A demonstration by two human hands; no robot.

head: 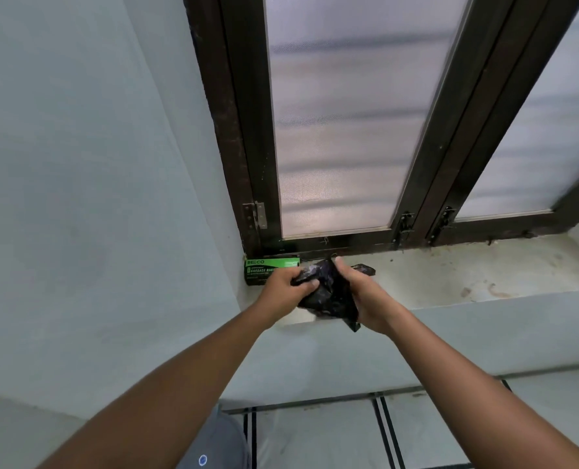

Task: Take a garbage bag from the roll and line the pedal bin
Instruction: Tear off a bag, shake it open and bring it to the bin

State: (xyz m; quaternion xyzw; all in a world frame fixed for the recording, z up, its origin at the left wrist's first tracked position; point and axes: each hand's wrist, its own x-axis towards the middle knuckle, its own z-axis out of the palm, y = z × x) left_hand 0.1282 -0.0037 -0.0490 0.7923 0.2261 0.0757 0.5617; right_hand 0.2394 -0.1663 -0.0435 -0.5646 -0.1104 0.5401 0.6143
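A green and black garbage bag box (267, 268) lies in the left corner of the window sill (450, 275). Just in front of it, over the sill's front edge, both hands grip a crumpled black garbage bag (332, 292). My left hand (286, 290) clasps the bag's left side, fingers curled around it. My right hand (365, 296) holds its right side, thumb on top. A loose end of the bag sticks out behind the right hand. The pedal bin is not in view.
A dark-framed window (349, 130) with frosted panes stands directly behind the sill. A pale wall (95, 198) closes in on the left. Below is a light tiled floor (332, 434) with dark stripes. The sill carries some dirt stains at the right.
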